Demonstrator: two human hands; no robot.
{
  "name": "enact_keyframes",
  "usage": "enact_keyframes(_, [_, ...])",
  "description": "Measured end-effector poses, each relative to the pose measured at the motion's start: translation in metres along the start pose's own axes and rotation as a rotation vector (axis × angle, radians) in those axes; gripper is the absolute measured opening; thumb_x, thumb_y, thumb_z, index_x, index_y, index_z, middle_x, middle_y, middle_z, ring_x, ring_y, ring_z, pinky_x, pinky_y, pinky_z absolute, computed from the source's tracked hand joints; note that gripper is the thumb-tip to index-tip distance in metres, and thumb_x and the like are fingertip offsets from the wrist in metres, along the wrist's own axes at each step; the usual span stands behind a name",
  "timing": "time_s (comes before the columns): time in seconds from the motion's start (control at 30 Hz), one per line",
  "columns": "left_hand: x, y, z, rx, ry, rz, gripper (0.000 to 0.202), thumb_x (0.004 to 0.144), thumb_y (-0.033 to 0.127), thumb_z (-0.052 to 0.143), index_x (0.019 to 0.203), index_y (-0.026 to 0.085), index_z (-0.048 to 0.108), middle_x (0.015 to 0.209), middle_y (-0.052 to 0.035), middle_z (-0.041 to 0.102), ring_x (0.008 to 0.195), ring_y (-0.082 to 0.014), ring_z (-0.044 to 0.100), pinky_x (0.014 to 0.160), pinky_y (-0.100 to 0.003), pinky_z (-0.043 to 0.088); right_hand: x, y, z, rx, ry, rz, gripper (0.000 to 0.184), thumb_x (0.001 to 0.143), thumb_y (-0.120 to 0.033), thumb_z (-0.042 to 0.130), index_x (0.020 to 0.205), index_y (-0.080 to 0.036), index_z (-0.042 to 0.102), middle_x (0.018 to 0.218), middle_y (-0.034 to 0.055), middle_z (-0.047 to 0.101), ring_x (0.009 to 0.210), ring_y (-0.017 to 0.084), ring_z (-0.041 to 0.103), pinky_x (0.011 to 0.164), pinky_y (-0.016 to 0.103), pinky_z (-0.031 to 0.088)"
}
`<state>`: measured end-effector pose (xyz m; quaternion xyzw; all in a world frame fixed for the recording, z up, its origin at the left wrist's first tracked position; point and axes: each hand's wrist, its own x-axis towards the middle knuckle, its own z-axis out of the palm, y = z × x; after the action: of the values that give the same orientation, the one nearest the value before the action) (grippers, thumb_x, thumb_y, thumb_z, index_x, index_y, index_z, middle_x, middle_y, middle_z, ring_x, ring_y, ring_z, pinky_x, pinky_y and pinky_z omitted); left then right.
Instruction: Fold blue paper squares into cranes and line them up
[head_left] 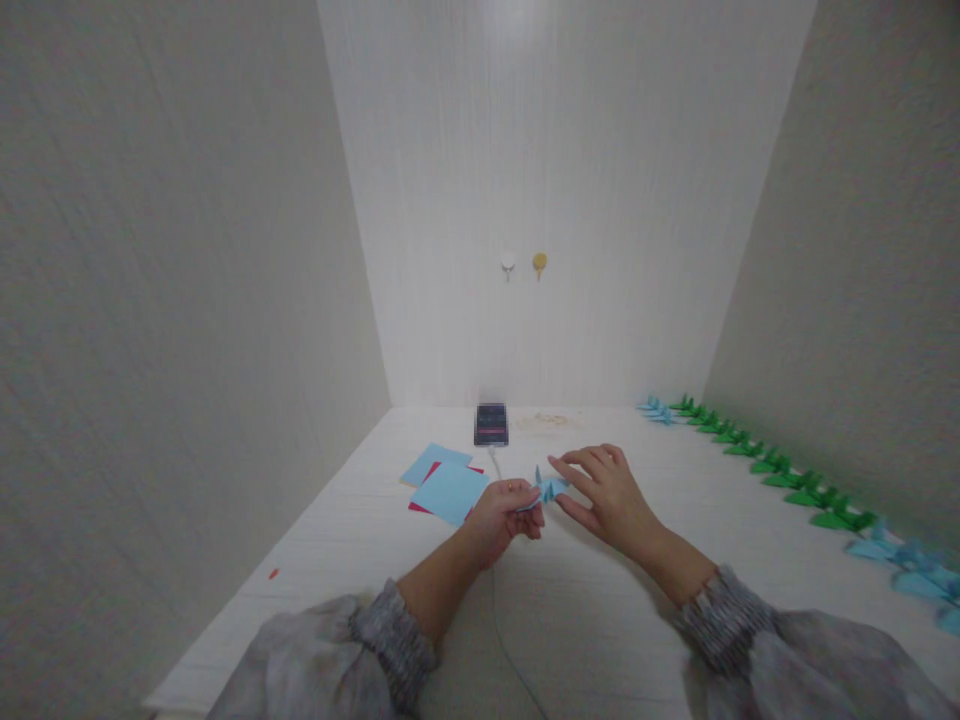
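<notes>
A small folded light-blue paper figure (549,488) is held between my two hands over the white table (360,560). My left hand (501,518) is closed, pinching the figure's lower left end. Just right of it, my right hand (606,490) pinches the figure's other end between thumb and forefinger, the remaining fingers loosely spread above.
Loose blue and red paper sheets (448,490) lie left of my hands. A phone (491,424) leans at the back wall, its cable running toward me. A row of green (780,470) and blue (911,560) folded figures lines the right wall. Two hooks (523,264) hang on the back wall.
</notes>
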<state>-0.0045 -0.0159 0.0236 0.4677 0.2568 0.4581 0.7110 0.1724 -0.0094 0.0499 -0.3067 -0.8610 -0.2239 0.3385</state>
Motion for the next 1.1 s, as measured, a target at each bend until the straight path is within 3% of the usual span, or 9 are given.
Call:
enact_keyframes(0.13, [-0.0002,0.0000,0.0033,0.053,-0.010,-0.028,0.023,0.065,0.030,0.057,0.059,0.009,0.050,0.051,-0.0015,0.054,0.039,-0.0069,0.048,0.043,-0.020,0.038,-0.0017,-0.0023,0.0014,-0.003,-0.047,-0.064,0.025,0.077,-0.021,0.047,0.101,-0.020,0.053,0.087,0.0054,0.059,0.083,0.019,0.045,0.078,0.039,0.027])
enact_keyframes(0.3, [0.0001,-0.0013,0.0023,0.020,-0.027,-0.007,0.025,0.067,0.033,0.055,0.067,0.008,0.055,0.052,-0.0018,0.054,0.040,-0.0070,0.048,0.043,-0.019,0.037,-0.0055,-0.0005,0.0043,-0.008,0.002,-0.022,0.018,0.076,-0.020,0.047,0.092,-0.017,0.056,0.081,0.0045,0.060,0.080,0.018,0.045,0.077,0.038,0.028])
enact_keyframes(0.53, [0.0014,-0.0037,-0.0003,-0.042,-0.055,0.058,0.024,0.065,0.032,0.059,0.061,0.009,0.051,0.049,-0.0003,0.052,0.038,-0.0051,0.046,0.040,-0.016,0.033,-0.0009,-0.0054,0.0030,0.024,0.033,-0.018,0.013,0.077,-0.019,0.046,0.083,-0.016,0.057,0.076,0.0031,0.060,0.077,0.017,0.046,0.076,0.038,0.028])
enact_keyframes(0.9, [0.0013,-0.0053,-0.0018,-0.042,-0.031,0.071,0.025,0.064,0.031,0.060,0.057,0.011,0.047,0.046,0.0006,0.051,0.037,-0.0048,0.045,0.038,-0.016,0.030,-0.0051,-0.0011,0.0044,0.001,0.080,-0.012,0.018,0.077,-0.018,0.047,0.093,-0.015,0.055,0.082,0.0050,0.061,0.076,0.017,0.047,0.076,0.038,0.029])
enact_keyframes(1.1, [0.0016,-0.0066,-0.0021,-0.085,-0.036,0.093,0.028,0.061,0.032,0.062,0.057,0.012,0.044,0.045,0.0019,0.051,0.037,-0.0039,0.043,0.038,-0.015,0.027,-0.0031,-0.0035,0.0032,0.008,0.092,-0.022,0.013,0.076,-0.017,0.047,0.086,-0.016,0.056,0.078,0.0037,0.061,0.076,0.016,0.048,0.076,0.037,0.029])
